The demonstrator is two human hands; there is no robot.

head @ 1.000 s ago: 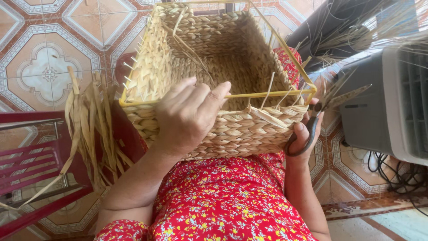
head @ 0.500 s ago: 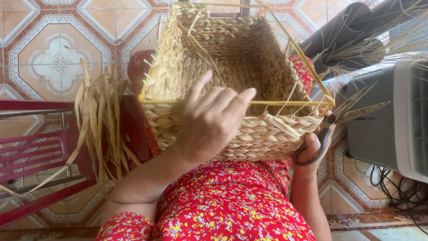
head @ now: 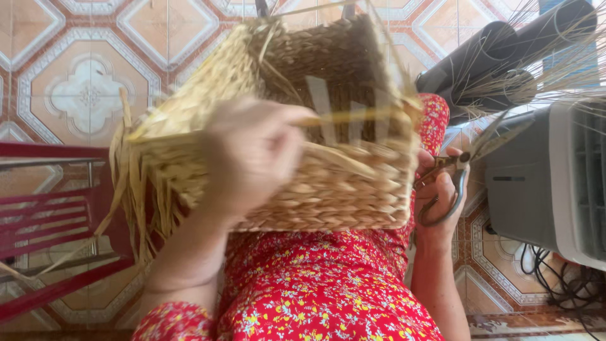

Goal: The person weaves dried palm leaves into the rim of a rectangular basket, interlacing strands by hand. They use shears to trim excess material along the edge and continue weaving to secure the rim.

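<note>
A square woven straw basket (head: 341, 183) rests on my lap over a red flowered dress (head: 328, 290). My left hand (head: 252, 151) grips its near rim, blurred by motion. My right hand (head: 439, 189) is beside the basket's right wall, with its fingers through the loops of a pair of scissors (head: 461, 167) whose blades point up and right. Loose ends of straw stick out along the basket's rim.
A bundle of dry straw strips (head: 136, 183) hangs at the left over a red plastic stool (head: 50, 215). A grey-white box fan (head: 555, 177) stands at the right, with black cables (head: 562, 284) below it and dark rolled tubes (head: 499, 57) behind. The floor is patterned tile.
The basket has turned and tilted, its left side swinging toward me under my left hand. My right hand with the scissors has come up beside the right wall.
</note>
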